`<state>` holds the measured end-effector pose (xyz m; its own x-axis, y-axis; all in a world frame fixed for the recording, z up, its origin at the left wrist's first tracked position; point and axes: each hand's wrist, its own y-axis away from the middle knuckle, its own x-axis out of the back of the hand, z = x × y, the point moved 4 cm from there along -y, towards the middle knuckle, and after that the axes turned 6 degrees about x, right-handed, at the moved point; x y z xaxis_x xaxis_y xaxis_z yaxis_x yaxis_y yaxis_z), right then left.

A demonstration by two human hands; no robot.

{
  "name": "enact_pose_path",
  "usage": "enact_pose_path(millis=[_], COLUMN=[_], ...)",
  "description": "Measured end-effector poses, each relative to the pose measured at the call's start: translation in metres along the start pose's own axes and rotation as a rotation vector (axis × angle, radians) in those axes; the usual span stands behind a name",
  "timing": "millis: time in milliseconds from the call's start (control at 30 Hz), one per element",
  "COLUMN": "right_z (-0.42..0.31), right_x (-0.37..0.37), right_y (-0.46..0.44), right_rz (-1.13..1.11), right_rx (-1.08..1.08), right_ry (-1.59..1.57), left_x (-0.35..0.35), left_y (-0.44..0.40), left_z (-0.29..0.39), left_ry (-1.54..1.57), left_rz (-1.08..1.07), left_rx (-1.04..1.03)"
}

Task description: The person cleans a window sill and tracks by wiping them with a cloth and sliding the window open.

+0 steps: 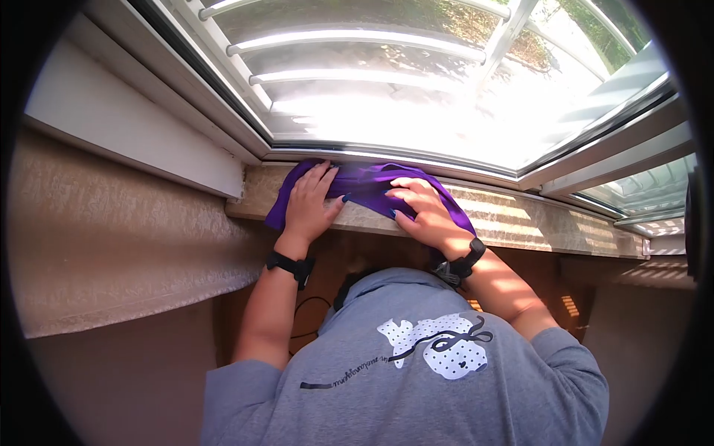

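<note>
A purple cloth [364,178] lies bunched and creased along the stone windowsill [513,219], close to the window frame. On its left part rests my left hand [309,201], fingers stretched forward over the fabric and thumb held apart. My right hand [424,212] lies on the cloth's right part, its fingers spread and slightly bent, pointing left. Between the two thumbs runs a straight edge of the fabric, with bare sill in front of it. Both palms face down, so their undersides are hidden. Dark blue nail polish shows on several fingers.
Beyond the sill stands a window with white curved bars [357,41]; its right sash [602,141] is swung inward. A beige patterned curtain [134,238] hangs at the left. Black bands [290,267] circle both wrists. A dark cable [309,305] shows below the sill.
</note>
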<state>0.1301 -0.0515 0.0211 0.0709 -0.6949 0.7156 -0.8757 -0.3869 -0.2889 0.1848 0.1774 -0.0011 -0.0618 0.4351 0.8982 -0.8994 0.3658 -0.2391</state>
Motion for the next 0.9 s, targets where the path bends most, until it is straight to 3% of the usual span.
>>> enact_pose_path(millis=[100, 233, 300, 600, 700, 733, 800, 900], right_z=[0.016, 0.029, 0.040, 0.091, 0.116, 0.114, 0.130, 0.143], right_x=[0.003, 0.025, 0.036, 0.117, 0.139, 0.151, 0.165, 0.175], right_y=[0.004, 0.018, 0.031, 0.121, 0.152, 0.157, 0.172, 0.183], right_rz=[-0.024, -0.043, -0.035, 0.156, 0.241, 0.245, 0.368, 0.431], right_rx=[-0.017, -0.072, -0.113, -0.260, -0.427, -0.631, -0.345, -0.302], right_ry=[0.006, 0.015, 0.028, 0.230, 0.229, 0.107, 0.290, 0.299], left_x=[0.003, -0.005, -0.015, -0.064, -0.085, -0.091, -0.101, -0.112], left_y=[0.001, -0.005, -0.010, -0.030, -0.039, -0.041, -0.045, -0.048], left_z=[0.008, 0.039, 0.055, 0.177, 0.220, 0.232, 0.255, 0.273], left_ry=[0.048, 0.006, 0.017, 0.145, 0.146, 0.165, 0.219, 0.257], left_rz=[-0.026, -0.136, -0.159, -0.343, -0.428, -0.432, -0.424, -0.371], left_rx=[-0.001, -0.197, -0.196, -0.411, -0.483, -0.504, -0.551, -0.570])
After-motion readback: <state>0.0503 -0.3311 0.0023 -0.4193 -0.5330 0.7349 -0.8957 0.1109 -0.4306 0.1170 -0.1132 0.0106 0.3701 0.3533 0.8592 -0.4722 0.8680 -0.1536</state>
